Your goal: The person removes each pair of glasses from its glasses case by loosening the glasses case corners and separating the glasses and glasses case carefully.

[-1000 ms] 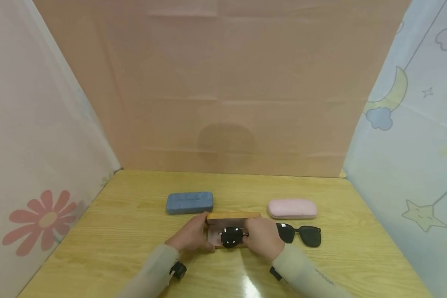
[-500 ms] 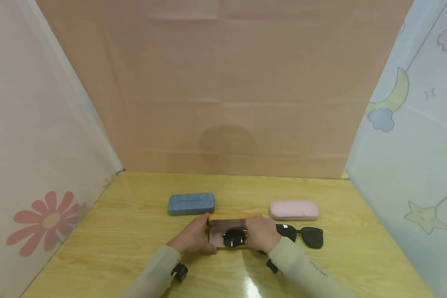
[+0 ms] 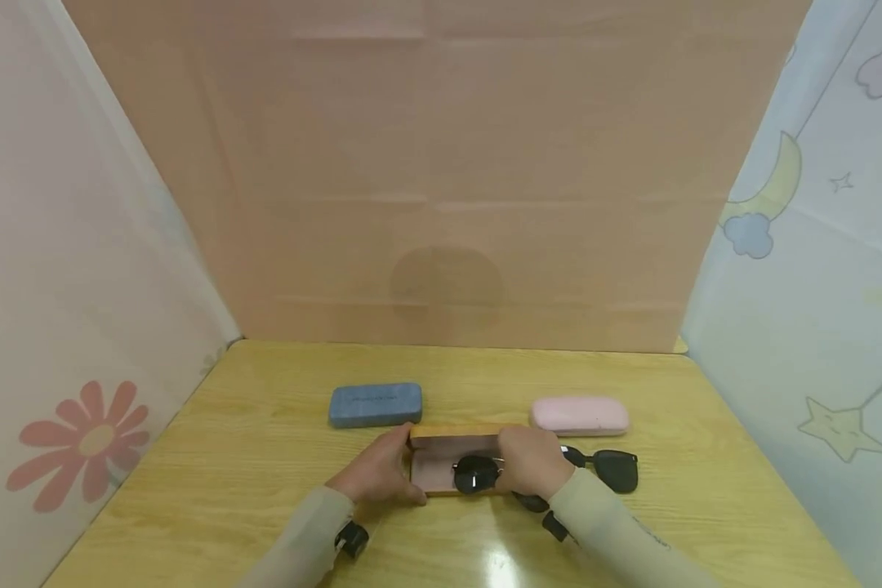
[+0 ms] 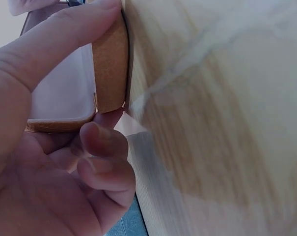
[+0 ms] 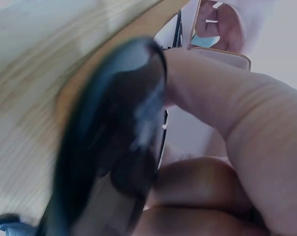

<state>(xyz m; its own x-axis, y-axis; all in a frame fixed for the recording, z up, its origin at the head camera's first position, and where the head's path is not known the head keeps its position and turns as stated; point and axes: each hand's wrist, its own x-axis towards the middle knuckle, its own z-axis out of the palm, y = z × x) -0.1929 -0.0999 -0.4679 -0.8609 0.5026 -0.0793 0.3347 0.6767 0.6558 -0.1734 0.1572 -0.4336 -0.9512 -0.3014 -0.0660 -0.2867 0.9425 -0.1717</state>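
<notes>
In the head view my left hand [image 3: 382, 469] grips the left end of an open brown glasses case [image 3: 434, 476] with a pale lining. The left wrist view shows the thumb over the edge of the case [image 4: 111, 69] and fingers curled beneath its end. My right hand [image 3: 535, 464] pinches dark-lensed sunglasses [image 3: 476, 474] at the middle. One lens overlaps the inside of the case; the other shows below the right hand. Close up in the right wrist view, a lens of the sunglasses [image 5: 114, 113] stands in front of the thumb and curled fingers.
A second pair of black sunglasses [image 3: 617, 471] lies right of the right hand, partly covered by it. Behind the brown case are a blue glasses case [image 3: 376, 405] at left and a pink one [image 3: 580, 416] at right. All rest on a wooden table [image 3: 279, 441].
The right hand and the pinched sunglasses have shifted slightly right along the case, and the second lens has come into view below that hand. The left hand keeps its place on the case.
</notes>
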